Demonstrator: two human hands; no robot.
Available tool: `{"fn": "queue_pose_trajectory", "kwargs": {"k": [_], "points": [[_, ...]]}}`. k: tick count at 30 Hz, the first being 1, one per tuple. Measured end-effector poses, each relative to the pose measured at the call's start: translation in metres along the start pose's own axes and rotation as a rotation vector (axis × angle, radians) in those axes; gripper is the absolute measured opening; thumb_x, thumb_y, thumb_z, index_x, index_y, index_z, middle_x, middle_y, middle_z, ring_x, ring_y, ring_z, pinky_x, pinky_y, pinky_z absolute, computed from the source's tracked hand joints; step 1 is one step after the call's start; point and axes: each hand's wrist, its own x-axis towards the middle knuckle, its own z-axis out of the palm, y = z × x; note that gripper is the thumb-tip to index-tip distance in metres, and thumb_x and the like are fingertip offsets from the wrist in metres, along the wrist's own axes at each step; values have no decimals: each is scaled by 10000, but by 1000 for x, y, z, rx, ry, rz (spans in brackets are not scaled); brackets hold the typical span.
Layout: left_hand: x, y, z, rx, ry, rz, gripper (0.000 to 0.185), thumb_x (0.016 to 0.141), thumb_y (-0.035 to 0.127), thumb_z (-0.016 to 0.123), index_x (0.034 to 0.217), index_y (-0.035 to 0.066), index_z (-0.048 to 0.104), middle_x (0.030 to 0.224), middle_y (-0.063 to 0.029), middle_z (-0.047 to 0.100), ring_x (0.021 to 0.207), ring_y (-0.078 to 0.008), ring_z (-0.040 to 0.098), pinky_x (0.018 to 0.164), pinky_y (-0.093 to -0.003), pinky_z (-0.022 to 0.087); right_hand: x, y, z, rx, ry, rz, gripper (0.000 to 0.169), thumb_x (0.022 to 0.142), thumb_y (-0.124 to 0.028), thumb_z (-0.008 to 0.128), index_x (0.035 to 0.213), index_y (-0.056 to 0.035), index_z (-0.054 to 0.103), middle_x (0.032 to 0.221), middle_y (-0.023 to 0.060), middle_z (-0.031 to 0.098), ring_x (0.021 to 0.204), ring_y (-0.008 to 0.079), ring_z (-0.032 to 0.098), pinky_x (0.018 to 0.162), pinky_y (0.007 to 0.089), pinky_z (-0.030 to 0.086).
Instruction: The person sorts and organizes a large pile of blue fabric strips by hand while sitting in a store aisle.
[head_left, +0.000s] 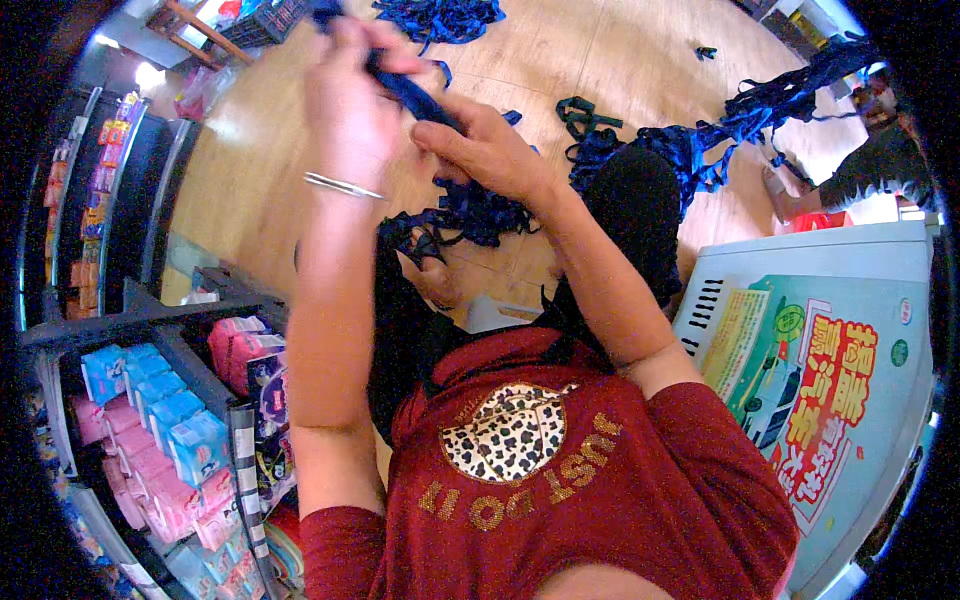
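Observation:
A dark blue fabric strap (416, 97) runs between my two raised hands, above the floor. Near the top of the view, my left hand (360, 97) is closed on the strap and somewhat blurred; a silver bangle circles that wrist. My right hand (487, 146) pinches the strap's lower stretch between thumb and fingers. Beneath the hands, a tangle of dark blue straps (487, 214) lies by my foot. Another heap of bright blue straps (442, 19) rests on the floor at the top. A long bundle of straps (697, 150) stretches past my knee toward the upper right.
Shelves with blue and pink packets (199, 446) stand close at the left, with more racks (97, 202) behind. A pale freezer-like cabinet (814, 247) bearing printed pictures and writing is at the right. Another person's leg (862, 172) shows at the upper right, and a wooden stool (206, 49) at the upper left.

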Motion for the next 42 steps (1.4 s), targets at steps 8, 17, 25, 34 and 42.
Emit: {"fn": "queue_pose_trajectory", "kwargs": {"k": [8, 17, 25, 34, 42], "points": [[133, 257, -267, 1247, -210, 368, 166, 802, 115, 514, 938, 39, 456, 931, -74, 470, 814, -184, 459, 704, -289, 388, -63, 29, -140, 61, 29, 94, 361, 898, -370, 494, 651, -108, 475, 526, -28, 383, 479, 75, 348, 537, 255, 402], [132, 314, -401, 1039, 352, -148, 421, 811, 276, 588, 1094, -35, 564, 1131, -146, 561, 903, -236, 591, 803, -361, 468, -25, -18, -144, -257, 43, 47, 381, 912, -361, 481, 663, -74, 513, 515, -20, 406, 472, 74, 415, 494, 231, 406], [10, 31, -37, 1027, -312, 123, 438, 931, 301, 466, 1282, 39, 441, 1218, -110, 529, 1151, -171, 461, 985, -281, 332, 47, -80, -45, -669, -25, -104, 481, 859, -504, 475, 820, -57, 648, 621, 37, 580, 539, 143, 553, 472, 290, 457], [75, 117, -149, 1620, -326, 317, 244, 872, 170, 512, 1044, 40, 625, 1011, -49, 635, 946, -136, 567, 849, -266, 425, 3, -45, -108, -265, -168, 235, 360, 890, -425, 514, 742, -97, 512, 473, -73, 315, 408, 16, 294, 407, 215, 323], [108, 387, -394, 1560, 412, 412, 258, 910, 162, 455, 1112, 67, 584, 1106, -71, 602, 916, -171, 581, 727, -265, 477, -47, 7, -179, 196, -186, 204, 315, 899, -379, 508, 764, -93, 518, 457, -73, 314, 388, 44, 279, 426, 239, 328]]}}
